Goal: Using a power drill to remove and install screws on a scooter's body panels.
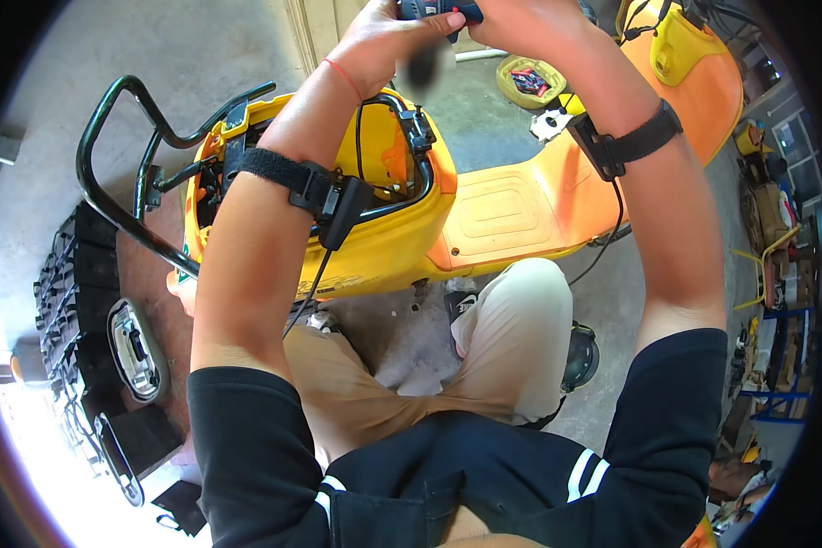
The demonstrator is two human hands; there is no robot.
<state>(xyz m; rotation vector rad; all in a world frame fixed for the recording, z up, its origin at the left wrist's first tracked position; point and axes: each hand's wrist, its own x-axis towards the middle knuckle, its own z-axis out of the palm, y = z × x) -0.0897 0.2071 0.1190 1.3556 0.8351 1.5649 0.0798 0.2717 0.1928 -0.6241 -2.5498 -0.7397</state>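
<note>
Both arms reach forward to the top edge of the picture, where a dark blue power tool (423, 9) is partly cut off. My left hand (385, 44) is closed on it, its thumb lying along the near side. My right hand (521, 23) closes round the tool's dark right end; most of its fingers are out of sight. A blurred dark spot shows just below the tool. Under my arms stands a yellow and orange scooter (498, 215), its rear body (388, 251) uncovered, with cables and a black frame inside.
A black tubular rack (128, 87) juts out at the scooter's left end. A yellow bowl-shaped piece (528, 82) with small items lies on the floor beyond. Black bags (78, 301) and a light-rimmed part (137, 352) lie at left. Cluttered shelves (785, 338) line the right side.
</note>
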